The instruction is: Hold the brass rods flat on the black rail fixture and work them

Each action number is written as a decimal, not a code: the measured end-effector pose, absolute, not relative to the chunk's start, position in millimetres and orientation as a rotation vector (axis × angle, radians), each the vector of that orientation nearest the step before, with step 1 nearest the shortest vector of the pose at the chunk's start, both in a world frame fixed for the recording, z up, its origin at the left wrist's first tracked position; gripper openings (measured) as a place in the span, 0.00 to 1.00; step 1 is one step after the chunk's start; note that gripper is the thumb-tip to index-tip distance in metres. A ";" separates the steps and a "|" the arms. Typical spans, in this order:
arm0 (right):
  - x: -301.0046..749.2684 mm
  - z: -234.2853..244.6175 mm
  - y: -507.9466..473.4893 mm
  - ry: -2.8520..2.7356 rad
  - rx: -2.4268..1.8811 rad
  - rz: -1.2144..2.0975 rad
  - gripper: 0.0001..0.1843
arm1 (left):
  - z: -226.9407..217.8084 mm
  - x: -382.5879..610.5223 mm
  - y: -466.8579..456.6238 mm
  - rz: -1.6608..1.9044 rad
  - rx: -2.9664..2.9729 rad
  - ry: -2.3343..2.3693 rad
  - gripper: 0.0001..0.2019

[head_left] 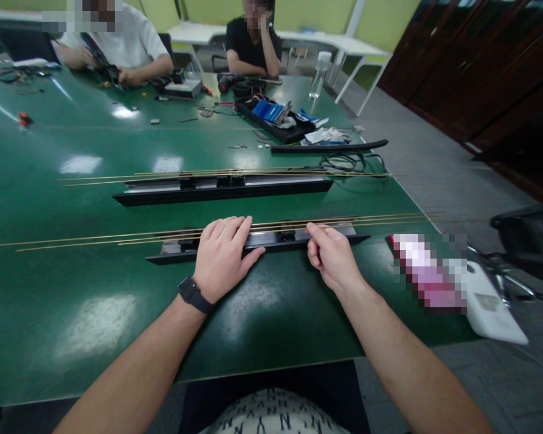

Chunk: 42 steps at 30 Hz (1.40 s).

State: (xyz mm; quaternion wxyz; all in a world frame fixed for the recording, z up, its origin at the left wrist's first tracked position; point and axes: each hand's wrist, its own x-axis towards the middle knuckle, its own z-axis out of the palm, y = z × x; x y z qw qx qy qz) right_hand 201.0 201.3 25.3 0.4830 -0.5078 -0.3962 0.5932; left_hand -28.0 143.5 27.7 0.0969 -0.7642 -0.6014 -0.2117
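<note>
A long rail (271, 249) with black edges and a silvery inner channel lies across the table in front of me. Several thin gold-coloured rods (90, 239) run lengthwise over it and stick out past both ends. Black blocks sit in the channel, one of them (286, 231) between my hands. My left hand (221, 256) lies over the rail and rods, fingers stretched and thumb apart along the front edge. To its right, my right hand (335, 256) is closed, thumb and index finger pinched at a gold-coloured rod; its other fingers are curled.
Behind lies a second black rail (226, 196) with similar rods. Farther back are a black tray (276, 123) with blue items, a coiled cable (344, 161) and a clear bottle (320, 75). Two people sit across the green table (117, 331). A white object (498, 307) overhangs the right edge.
</note>
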 end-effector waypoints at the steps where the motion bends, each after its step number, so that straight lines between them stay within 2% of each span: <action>1: 201.0 25.3 201.2 -0.964 -1.236 1.448 0.17 | 27.7 -28.1 143.4 -0.630 -2.263 -1.782 0.29; 42: 198.8 24.0 201.0 -0.914 -1.202 1.442 0.15 | 24.0 -29.5 144.9 -0.633 -2.263 -1.777 0.29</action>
